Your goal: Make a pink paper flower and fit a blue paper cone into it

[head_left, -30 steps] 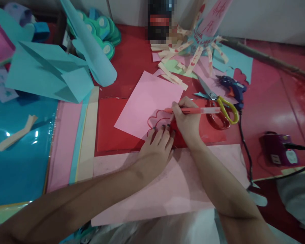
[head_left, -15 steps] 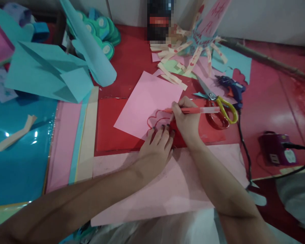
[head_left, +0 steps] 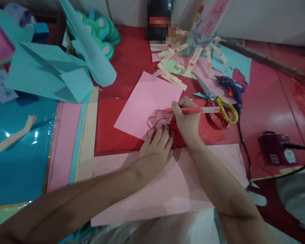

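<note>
A pink sheet of paper (head_left: 142, 101) lies slanted on a red board (head_left: 112, 135), with a wavy red outline (head_left: 156, 117) near its lower right edge. My right hand (head_left: 186, 118) is closed round a red marker (head_left: 190, 110), which lies almost level with its tip at the outline. Beside it, my left hand (head_left: 157, 139) rests flat with fingers extended, fingertips on the lower edge of the pink sheet. Just right of the marker's back end are scissors (head_left: 216, 100) with yellow and red handles.
A blue glue gun (head_left: 231, 88) lies behind the scissors, its cord running to a purple power box (head_left: 278, 149). Paper strips (head_left: 171, 76) are scattered at the back. Teal folded paper (head_left: 48, 71) and a rolled teal sheet (head_left: 96, 57) stand left. Pale pink paper (head_left: 167, 183) lies in front.
</note>
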`<state>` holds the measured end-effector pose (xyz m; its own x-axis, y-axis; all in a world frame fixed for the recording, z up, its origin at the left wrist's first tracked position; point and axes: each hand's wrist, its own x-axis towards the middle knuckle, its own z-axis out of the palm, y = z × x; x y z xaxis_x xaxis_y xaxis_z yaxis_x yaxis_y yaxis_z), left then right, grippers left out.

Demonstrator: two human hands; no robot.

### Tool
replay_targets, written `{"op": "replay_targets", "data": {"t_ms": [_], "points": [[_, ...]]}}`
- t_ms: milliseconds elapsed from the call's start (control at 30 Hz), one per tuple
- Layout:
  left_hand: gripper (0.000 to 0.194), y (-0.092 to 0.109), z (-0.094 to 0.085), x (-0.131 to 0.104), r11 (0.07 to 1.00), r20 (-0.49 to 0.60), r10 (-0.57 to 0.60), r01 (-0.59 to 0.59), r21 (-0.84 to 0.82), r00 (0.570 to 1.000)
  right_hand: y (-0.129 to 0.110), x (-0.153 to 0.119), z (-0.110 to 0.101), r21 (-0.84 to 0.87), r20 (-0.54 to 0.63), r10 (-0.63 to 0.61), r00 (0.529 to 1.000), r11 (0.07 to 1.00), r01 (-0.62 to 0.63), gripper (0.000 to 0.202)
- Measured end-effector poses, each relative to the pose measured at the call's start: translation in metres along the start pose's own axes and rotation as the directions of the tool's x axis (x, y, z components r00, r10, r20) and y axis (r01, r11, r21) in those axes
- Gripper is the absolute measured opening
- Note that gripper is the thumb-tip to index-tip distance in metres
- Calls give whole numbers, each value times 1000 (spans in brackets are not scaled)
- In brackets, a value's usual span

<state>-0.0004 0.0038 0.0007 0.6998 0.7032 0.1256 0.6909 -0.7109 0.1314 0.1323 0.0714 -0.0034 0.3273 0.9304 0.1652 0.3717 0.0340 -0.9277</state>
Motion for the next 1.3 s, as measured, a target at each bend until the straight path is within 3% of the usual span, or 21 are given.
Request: {"op": "replay_targets", "data": {"t_ms": [200,800,1067,1300], "points": [[46,0,0,0,1000,18,-10,10,-11,1000,1,0,-1,-18,-44,-3,999,1000,2,33],[46,1,0,0,1000,15,-7,7,-4,1000,0,0,-1,-9,-56,20,998,1000,-21,34],[46,0,1,0,1000,16,-13,13,-16,1000,0,0,-1,-39,-6,-4,1000,999,4,34],[46,1,0,0,1000,13,-9,9,-3,1000,1,-1,-2,-25,-42,-7,999,1000,6,31]]}}
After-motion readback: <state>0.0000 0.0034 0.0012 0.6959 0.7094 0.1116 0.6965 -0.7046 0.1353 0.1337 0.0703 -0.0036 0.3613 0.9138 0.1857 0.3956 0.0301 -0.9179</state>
